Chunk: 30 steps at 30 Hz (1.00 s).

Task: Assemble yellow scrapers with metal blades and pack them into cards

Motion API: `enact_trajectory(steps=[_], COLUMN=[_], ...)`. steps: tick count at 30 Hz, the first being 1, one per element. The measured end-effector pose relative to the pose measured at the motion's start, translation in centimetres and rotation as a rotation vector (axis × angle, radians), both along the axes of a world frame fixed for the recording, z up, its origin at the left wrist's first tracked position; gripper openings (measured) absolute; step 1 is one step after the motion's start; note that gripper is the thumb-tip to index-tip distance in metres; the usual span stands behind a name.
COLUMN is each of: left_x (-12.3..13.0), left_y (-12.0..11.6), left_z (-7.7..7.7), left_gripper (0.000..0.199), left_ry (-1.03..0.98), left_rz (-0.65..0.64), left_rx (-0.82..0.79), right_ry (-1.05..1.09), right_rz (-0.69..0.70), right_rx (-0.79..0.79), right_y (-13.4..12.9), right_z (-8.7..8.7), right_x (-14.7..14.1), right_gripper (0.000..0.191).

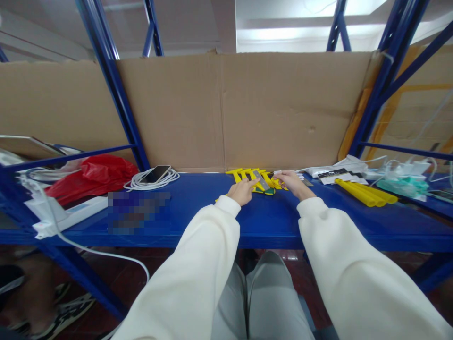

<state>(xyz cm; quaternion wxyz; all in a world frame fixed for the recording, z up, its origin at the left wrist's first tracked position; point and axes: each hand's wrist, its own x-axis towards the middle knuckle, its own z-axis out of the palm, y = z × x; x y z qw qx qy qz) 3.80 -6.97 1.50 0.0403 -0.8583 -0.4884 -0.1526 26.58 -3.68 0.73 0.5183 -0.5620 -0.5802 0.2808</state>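
My left hand [242, 191] is over the middle of the blue shelf, index finger stretched forward and the other fingers curled. Its fingertips grip the edge of a flat grey tool with a green and yellow end [269, 191]. Around and behind it lies a row of yellow T-shaped tools [244, 174], side by side near the cardboard. Just right of them, my right hand [290, 182] is closed, thumb and fingertips pinched together. Whatever is in that pinch is too small to make out; something whitish shows at the fingertips.
Yellow tubes [366, 192] and black-and-white packets [341, 176] lie to the right, near a green bag [405, 186]. On the left are a phone [155, 174] on a coiled white cable [171, 176], a red bag [95, 177] and a white power strip [83, 211]. Cardboard [269, 108] stands behind.
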Motion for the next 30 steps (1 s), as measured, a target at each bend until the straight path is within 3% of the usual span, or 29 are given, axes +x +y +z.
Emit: enact_trajectory(steps=[3, 6, 10, 15, 21, 30], left_x=[0.0, 0.1, 0.1, 0.1, 0.1, 0.0], left_y=[-0.1, -0.2, -0.3, -0.2, -0.2, -0.1], left_z=[0.1, 0.2, 0.3, 0.2, 0.1, 0.0], left_gripper=[0.055, 0.055, 0.055, 0.054, 0.054, 0.052], left_ry=[-0.002, -0.006, -0.015, -0.023, -0.007, -0.031], left_rz=[0.012, 0.019, 0.020, 0.019, 0.024, 0.010], left_rx=[-0.005, -0.001, -0.003, -0.013, -0.013, -0.032], right_ry=[-0.259, -0.483, -0.631, -0.889, -1.082, -1.082], right_rz=[-0.258, -0.343, -0.353, -0.333, -0.285, -0.296], right_rx=[0.047, -0.024, -0.091, -0.090, -0.130, -0.098], right_y=[0.7, 0.9, 0.6, 0.0, -0.4, -0.5], right_z=[-0.5, -1.0, -1.4, -1.3, -0.8, -0.5], right_x=[1.3, 2.0, 1.8, 0.5, -1.0, -1.4], right_gripper=[0.022, 0.021, 0.004, 0.032, 0.044, 0.039])
